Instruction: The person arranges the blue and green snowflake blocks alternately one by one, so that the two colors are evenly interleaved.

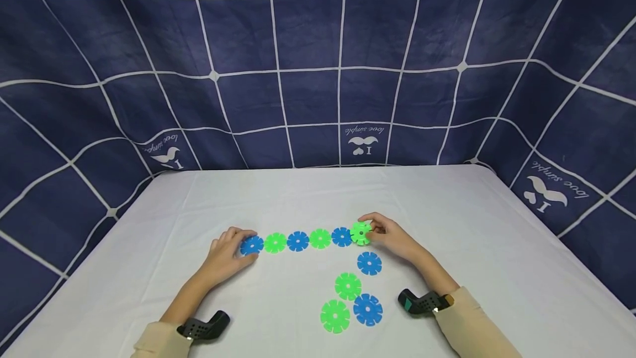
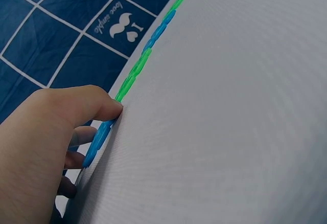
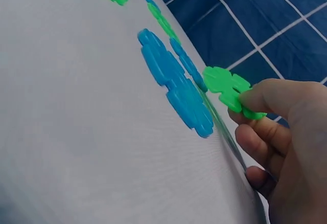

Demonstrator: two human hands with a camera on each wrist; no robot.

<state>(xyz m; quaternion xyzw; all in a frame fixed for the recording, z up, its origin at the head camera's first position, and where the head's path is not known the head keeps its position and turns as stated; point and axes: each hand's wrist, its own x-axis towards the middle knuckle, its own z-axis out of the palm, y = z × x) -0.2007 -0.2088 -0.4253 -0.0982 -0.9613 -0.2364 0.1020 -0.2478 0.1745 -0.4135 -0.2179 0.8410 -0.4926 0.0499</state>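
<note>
Blue and green notched plastic discs form a row on the table. At the row's left end, my left hand [image 1: 226, 256] holds a blue notched disc [image 1: 252, 245] between thumb and fingers; in the left wrist view that disc [image 2: 98, 141] lies low against the cloth. My right hand [image 1: 395, 236] pinches a green notched disc [image 1: 360, 233] by its edge at the right end. The right wrist view shows this green disc [image 3: 225, 86] tilted and raised off the cloth, beside the row's last blue disc [image 1: 342, 237].
Nearer the front lie loose discs: a blue one [image 1: 369, 263], a green one [image 1: 348, 286], another blue one [image 1: 368, 310] and another green one [image 1: 335, 316]. White cloth covers the table [image 1: 268, 303]. A dark blue checked curtain [image 1: 308, 98] hangs behind and at both sides.
</note>
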